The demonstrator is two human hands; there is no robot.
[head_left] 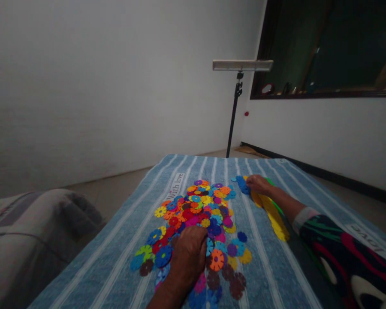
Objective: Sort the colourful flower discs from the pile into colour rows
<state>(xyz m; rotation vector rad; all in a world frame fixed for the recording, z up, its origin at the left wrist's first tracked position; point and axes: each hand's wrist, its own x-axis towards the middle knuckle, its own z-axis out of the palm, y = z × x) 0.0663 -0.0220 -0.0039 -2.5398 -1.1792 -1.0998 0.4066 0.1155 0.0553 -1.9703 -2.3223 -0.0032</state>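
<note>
A loose, many-coloured pile of plastic snowflake discs (196,208) with notched rims is spread over the cloth. My left hand (189,249) rests at the near side of this pile, its fingers curled closed; whatever they hold is hidden beneath the hand. Further off to the right, my right hand (260,185) has its fingers pressed together on a row of blue snowflake discs (242,184). Beside that row, partly under my right wrist, a long row of overlapping yellow discs (275,216) runs toward me. Green pieces (278,206) show along the right forearm.
A blue-and-white striped cloth (112,249) covers the table. Beyond its far edge stands a black stand (233,116) with a flat light panel (242,65). Fabric-covered furniture (48,231) is at the left. White walls and a dark window (334,47) lie behind.
</note>
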